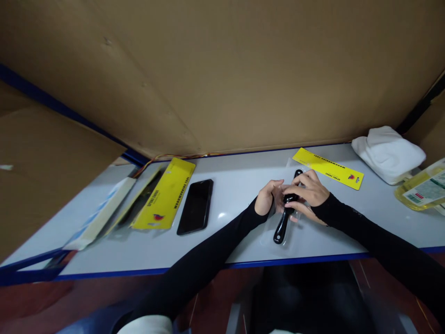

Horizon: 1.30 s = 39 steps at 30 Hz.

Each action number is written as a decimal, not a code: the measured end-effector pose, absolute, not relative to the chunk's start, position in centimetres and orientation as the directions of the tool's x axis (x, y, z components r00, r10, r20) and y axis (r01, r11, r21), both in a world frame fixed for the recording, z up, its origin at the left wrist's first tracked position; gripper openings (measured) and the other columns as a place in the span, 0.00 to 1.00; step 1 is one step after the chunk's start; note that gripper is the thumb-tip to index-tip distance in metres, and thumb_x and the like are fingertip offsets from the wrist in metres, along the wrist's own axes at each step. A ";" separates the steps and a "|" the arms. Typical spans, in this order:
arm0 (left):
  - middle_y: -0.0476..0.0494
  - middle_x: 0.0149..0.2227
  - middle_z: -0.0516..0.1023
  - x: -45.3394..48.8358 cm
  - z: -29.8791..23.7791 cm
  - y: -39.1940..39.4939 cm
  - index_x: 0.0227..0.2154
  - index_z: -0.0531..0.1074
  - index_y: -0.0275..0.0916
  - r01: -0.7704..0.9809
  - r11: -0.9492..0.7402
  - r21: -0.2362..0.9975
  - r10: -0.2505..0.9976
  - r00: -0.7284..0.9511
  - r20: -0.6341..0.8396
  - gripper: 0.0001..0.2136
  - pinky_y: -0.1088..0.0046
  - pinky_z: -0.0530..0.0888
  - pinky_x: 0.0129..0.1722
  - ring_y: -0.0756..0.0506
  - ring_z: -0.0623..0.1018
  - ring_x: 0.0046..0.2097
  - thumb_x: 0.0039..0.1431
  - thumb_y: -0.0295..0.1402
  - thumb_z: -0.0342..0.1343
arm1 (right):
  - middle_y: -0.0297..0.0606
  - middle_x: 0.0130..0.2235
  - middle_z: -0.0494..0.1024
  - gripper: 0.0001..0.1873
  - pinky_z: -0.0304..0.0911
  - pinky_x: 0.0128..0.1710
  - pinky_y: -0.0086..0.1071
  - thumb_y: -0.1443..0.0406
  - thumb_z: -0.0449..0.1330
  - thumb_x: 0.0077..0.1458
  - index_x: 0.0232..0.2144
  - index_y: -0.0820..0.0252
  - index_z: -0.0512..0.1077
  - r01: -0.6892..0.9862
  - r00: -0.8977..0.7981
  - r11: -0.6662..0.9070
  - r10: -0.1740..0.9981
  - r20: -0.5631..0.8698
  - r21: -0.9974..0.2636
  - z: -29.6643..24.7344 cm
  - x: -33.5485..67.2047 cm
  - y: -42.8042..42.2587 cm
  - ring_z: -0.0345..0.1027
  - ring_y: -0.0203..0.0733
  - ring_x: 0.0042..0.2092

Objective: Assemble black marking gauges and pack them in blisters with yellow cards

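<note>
A black spokeshave [281,229] lies slanted over the table, in or on a clear plastic bag [291,235]. My left hand [267,197] grips it from the left around its middle, thumb on top, with the other fingers mostly hidden beneath the tool and plastic. From the right, my right hand [311,191] bends its fingers over the middle of the spokeshave, pinching there. Both handle ends stick out past my fingers. Just beyond my right hand rests a yellow header card [328,168] printed with woodworking tool lettering.
On the left of the white table [227,181] are a black phone [195,206], yellow-carded packages [166,195] and a long pale strip [100,213]. At the right sit a white cloth bundle [387,153] and a bottle of yellow liquid [422,185]. Cardboard walls [222,74] enclose the back and sides.
</note>
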State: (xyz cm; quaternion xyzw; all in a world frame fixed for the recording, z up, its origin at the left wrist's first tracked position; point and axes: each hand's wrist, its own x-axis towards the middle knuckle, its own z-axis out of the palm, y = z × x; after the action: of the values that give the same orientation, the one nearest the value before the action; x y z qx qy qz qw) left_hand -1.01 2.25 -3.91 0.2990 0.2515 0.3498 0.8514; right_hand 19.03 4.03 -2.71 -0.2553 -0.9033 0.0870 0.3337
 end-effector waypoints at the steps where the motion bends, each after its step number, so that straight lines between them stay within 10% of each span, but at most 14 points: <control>1: 0.32 0.41 0.83 -1.0 -4.0 2.2 0.55 0.75 0.32 -0.427 0.590 0.685 0.725 0.654 -0.217 0.27 0.50 0.82 0.38 0.32 0.84 0.39 0.63 0.48 0.51 | 0.45 0.44 0.75 0.11 0.66 0.49 0.46 0.59 0.71 0.60 0.44 0.55 0.82 0.395 -0.658 0.850 0.527 0.539 -0.349 -2.8 19.1 4.1 0.60 0.52 0.49; 13: 0.32 0.41 0.84 -1.7 -3.2 2.9 0.52 0.75 0.32 -0.201 0.632 0.749 0.604 0.732 -0.313 0.25 0.53 0.82 0.38 0.33 0.84 0.38 0.68 0.50 0.48 | 0.41 0.43 0.79 0.18 0.57 0.54 0.46 0.48 0.64 0.65 0.38 0.56 0.73 0.339 -0.623 0.745 0.635 0.456 -0.575 -2.1 19.7 5.5 0.66 0.48 0.48; 18: 0.27 0.45 0.84 -2.1 -3.2 2.9 0.52 0.76 0.30 -0.257 0.575 0.777 0.644 0.728 -0.236 0.24 0.57 0.82 0.32 0.35 0.84 0.38 0.67 0.48 0.55 | 0.33 0.32 0.76 0.28 0.64 0.39 0.36 0.38 0.64 0.59 0.39 0.54 0.68 0.039 -0.304 0.314 0.908 0.288 -0.949 -0.2 19.5 5.4 0.68 0.40 0.34; 23: 0.30 0.43 0.83 -1.1 -2.1 1.7 0.52 0.74 0.31 -0.371 0.373 0.851 0.866 0.467 -0.177 0.21 0.53 0.83 0.31 0.35 0.83 0.37 0.61 0.39 0.63 | 0.34 0.28 0.76 0.37 0.60 0.26 0.30 0.32 0.70 0.43 0.31 0.56 0.68 -0.274 -0.281 -0.044 0.959 0.037 -0.961 0.7 19.6 6.1 0.65 0.36 0.28; 28: 0.37 0.45 0.81 0.0 -3.1 1.4 0.57 0.66 0.40 -0.489 0.143 0.861 0.974 0.222 -0.035 0.28 0.48 0.83 0.41 0.36 0.83 0.44 0.53 0.29 0.66 | 0.32 0.23 0.74 0.34 0.60 0.20 0.30 0.36 0.74 0.41 0.29 0.56 0.68 -0.200 -0.263 -0.201 0.954 -0.145 -0.959 -1.2 19.1 6.3 0.65 0.35 0.23; 32: 0.43 0.46 0.79 0.9 -4.4 1.2 0.61 0.62 0.43 -0.537 0.116 0.835 0.991 0.120 -0.060 0.34 0.45 0.80 0.50 0.39 0.82 0.47 0.52 0.28 0.69 | 0.32 0.23 0.76 0.32 0.60 0.19 0.29 0.41 0.76 0.41 0.32 0.55 0.67 -0.051 -0.121 -0.196 0.975 -0.189 -0.979 -2.0 18.4 5.0 0.66 0.35 0.21; 39: 0.36 0.55 0.79 2.1 -4.5 0.4 0.57 0.66 0.42 -0.601 0.169 0.781 0.985 0.133 -0.111 0.29 0.43 0.75 0.58 0.33 0.80 0.57 0.56 0.38 0.72 | 0.35 0.27 0.79 0.25 0.62 0.25 0.29 0.44 0.73 0.49 0.32 0.56 0.72 0.252 -0.078 0.218 0.976 0.205 -0.943 -1.8 17.3 2.9 0.70 0.37 0.26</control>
State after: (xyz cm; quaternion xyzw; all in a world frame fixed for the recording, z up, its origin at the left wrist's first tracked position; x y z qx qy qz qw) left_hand 2.13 0.36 -4.49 0.2958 0.3248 0.5726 0.6922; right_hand 17.35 2.92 -1.84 -0.4917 -0.6242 0.3863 0.4684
